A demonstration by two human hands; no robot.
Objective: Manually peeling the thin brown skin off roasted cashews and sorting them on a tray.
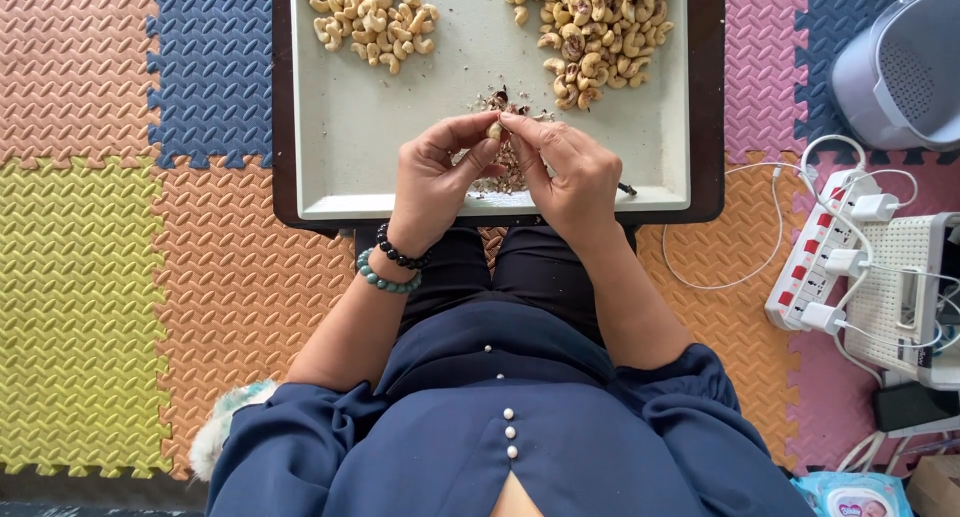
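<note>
Both hands meet at frame centre over the pale tray. Left hand and right hand pinch one cashew nut between fingertips, fingers pressed on it. Heap of husk scraps right under the hands. Peeled nut pile upper left of tray, unpeeled pile upper right. Power strip at right edge.

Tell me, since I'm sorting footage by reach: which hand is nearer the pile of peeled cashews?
Left. The left hand sits below the peeled cashews, on their side of the tray; the right hand is farther, beneath the unpeeled pile.
</note>
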